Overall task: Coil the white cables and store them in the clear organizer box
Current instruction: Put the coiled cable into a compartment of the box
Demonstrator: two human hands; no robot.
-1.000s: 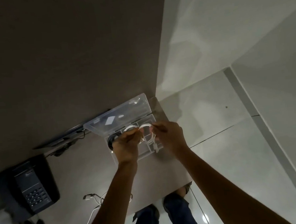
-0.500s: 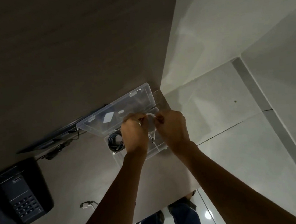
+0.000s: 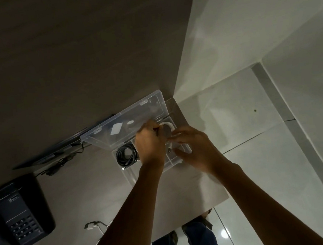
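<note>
Now our left hand and right hand have drawn apart again, fingers pinched on the coiled white cable, lower over the clear organizer box at the right-hand compartment.

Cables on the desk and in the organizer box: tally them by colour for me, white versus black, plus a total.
White: 2. One white coil held by the left hand and right hand over the clear organizer box; one loose white cable on the desk.
Black: 1. A black coil in the box.
Total: 3.
</note>
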